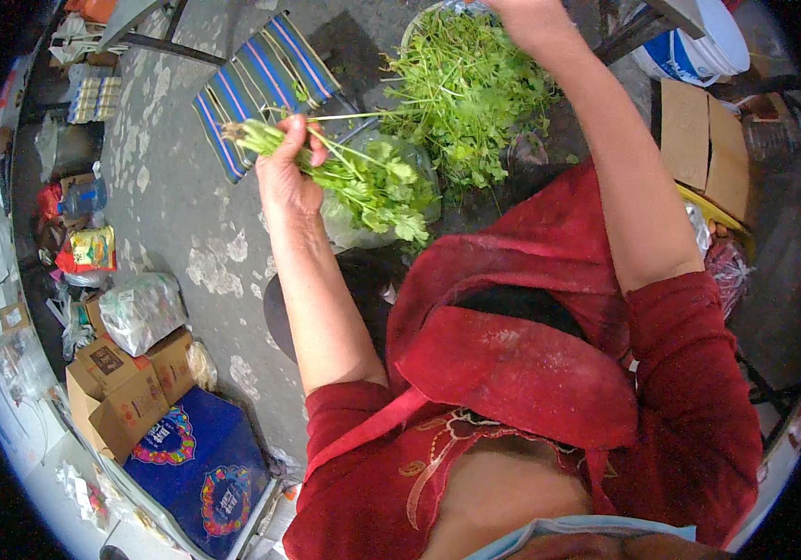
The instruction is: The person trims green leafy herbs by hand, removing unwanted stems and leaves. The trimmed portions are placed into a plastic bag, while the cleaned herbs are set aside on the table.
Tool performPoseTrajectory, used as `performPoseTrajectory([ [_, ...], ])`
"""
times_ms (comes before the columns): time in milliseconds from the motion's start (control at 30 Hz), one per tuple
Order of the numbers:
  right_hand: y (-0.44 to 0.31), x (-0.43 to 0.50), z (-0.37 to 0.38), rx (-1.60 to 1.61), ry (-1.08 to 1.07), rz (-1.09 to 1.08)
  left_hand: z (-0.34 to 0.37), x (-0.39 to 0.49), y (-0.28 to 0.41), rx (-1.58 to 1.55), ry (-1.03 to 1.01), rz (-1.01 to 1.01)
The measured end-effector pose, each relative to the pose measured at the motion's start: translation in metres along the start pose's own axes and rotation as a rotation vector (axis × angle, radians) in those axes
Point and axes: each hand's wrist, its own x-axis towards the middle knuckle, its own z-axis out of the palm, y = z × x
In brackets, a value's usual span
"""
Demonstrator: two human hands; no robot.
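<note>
My left hand (290, 162) is closed around a bunch of coriander-like leafy green stems (372, 183). Their pale root ends point left and the leaves hang to the right. One long stem (358, 115) stretches from near this hand towards a large heap of the same greens (470, 98). At the top edge, beyond the heap, is my right hand (530, 17); its fingers are mostly cut off by the frame, so what they hold is hidden. Under the held bunch lies a clear plastic bag (358, 227), partly covered by the leaves.
A folding stool with a striped cloth seat (264, 87) stands beyond my left hand. Cardboard boxes (124, 395), a blue printed box (197, 462) and a plastic-wrapped pack (143, 313) line the left. On the right are a white bucket (705, 45) and a cardboard box (701, 143).
</note>
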Motion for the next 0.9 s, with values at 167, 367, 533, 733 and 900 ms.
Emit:
performPoseTrajectory([
  [167, -0.001, 0.005, -0.029, 0.121, 0.046, 0.164, -0.015, 0.006, 0.009, -0.142, 0.028, -0.007],
  [367, 0.002, 0.008, -0.047, 0.138, 0.286, 0.110, -0.033, 0.015, 0.011, -0.288, 0.004, -0.034],
  [533, 0.015, 0.012, -0.073, 0.266, 0.327, 0.108, -0.032, 0.014, 0.013, -0.315, 0.013, -0.033],
  [733, -0.023, -0.010, -0.018, 0.157, 0.117, -0.040, -0.029, 0.015, 0.007, -0.297, 0.004, -0.077],
  [900, -0.010, -0.010, 0.011, -0.245, -0.208, 0.183, -0.028, 0.013, 0.006, -0.289, 0.023, -0.069],
])
